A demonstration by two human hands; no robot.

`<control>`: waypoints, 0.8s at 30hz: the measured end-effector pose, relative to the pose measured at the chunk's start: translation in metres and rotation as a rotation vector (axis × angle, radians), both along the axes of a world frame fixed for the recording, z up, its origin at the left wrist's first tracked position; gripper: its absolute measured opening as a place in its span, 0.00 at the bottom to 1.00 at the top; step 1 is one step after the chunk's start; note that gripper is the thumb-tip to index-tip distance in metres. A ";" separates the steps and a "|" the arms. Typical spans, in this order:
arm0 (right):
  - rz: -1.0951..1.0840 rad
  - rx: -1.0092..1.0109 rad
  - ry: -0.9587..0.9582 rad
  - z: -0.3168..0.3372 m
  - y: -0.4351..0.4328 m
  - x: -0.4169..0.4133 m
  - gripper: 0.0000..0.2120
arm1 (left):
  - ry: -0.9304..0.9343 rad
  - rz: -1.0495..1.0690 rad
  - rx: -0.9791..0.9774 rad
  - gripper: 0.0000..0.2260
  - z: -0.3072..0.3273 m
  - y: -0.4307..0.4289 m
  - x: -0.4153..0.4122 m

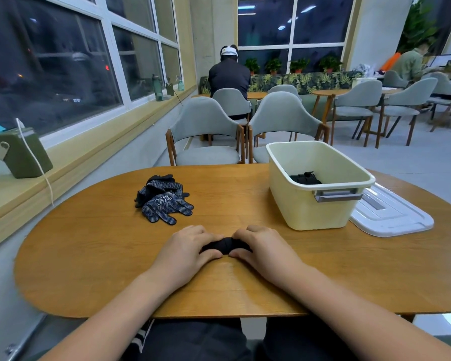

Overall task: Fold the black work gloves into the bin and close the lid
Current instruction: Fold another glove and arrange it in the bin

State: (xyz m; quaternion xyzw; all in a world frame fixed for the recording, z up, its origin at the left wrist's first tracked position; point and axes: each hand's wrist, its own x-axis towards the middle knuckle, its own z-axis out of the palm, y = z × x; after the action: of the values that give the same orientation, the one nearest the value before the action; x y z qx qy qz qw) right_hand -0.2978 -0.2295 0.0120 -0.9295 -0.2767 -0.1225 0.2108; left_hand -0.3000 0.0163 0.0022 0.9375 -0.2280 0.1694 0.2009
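1. Hands share one glove near the table's front edge. The left hand curls its fingers over the bundle's left end, with the thumb at the near side.
2. The glove sits on the table between both hands, folded or rolled into a small black bundle. I cannot tell which.
3. The right hand mirrors the left, its fingers curled over the right end.
4. The fold looks nearly done. Press both ends evenly so the bundle does not spring open, then carry it in the right hand, since the bin is on that side.
5. A green box with a white cable stands far left on the sill, well apart from the work.
6. A pile of loose dotted gloves lies left of centre, beyond the left hand, so more folding likely remains.
7. Two chairs stand across the table, out of the way.
8. The bin stands open on the right, with a folded bundle inside. Its wall is tall, so the hand must lift over the rim.
9. The lid lies flat just right of the bin, within easy reach for closing.
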 end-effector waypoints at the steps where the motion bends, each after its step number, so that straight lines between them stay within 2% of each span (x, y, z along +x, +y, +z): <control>1: 0.001 0.001 -0.008 0.000 0.000 0.000 0.12 | -0.005 -0.007 0.009 0.20 0.000 0.000 0.000; 7: 0.006 0.016 0.002 0.006 0.000 0.001 0.11 | -0.043 -0.040 0.075 0.22 0.010 -0.002 0.004; 11: -0.010 -0.015 -0.022 0.023 -0.001 0.005 0.10 | -0.066 -0.060 0.051 0.19 0.024 -0.004 0.009; 24: -0.101 -0.132 -0.175 0.155 -0.051 0.009 0.11 | -0.176 -0.191 -0.070 0.17 0.137 -0.053 0.032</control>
State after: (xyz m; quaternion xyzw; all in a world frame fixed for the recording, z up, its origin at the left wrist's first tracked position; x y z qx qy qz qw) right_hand -0.2892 -0.2801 0.1670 -0.9399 -0.2544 -0.1950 0.1177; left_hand -0.2681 -0.0365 0.1394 0.8853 -0.3271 0.2390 0.2281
